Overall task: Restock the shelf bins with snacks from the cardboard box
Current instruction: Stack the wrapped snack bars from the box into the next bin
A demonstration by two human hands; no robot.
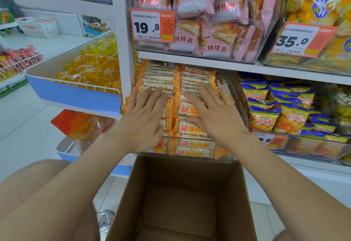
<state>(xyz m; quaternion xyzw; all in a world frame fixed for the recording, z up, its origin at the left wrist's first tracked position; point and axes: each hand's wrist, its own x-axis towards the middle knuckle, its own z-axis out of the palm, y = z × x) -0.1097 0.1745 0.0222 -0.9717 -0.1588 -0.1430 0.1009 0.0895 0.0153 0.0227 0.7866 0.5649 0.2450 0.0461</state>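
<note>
An open brown cardboard box fills the bottom centre. Above it, mid-frame, a clear plastic shelf bin holds stacked orange-checked rice-snack packets — the left hand and right hand lie flat on them, fingers straight and spread, gripping nothing.

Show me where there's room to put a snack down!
The cardboard box is bare inside, between its four walls. The white shelf top between the white basket and the jelly cups is bare. Crowded: the rice-bar bin under the left hand and right hand is packed, as is the pink pie bin above.
</note>
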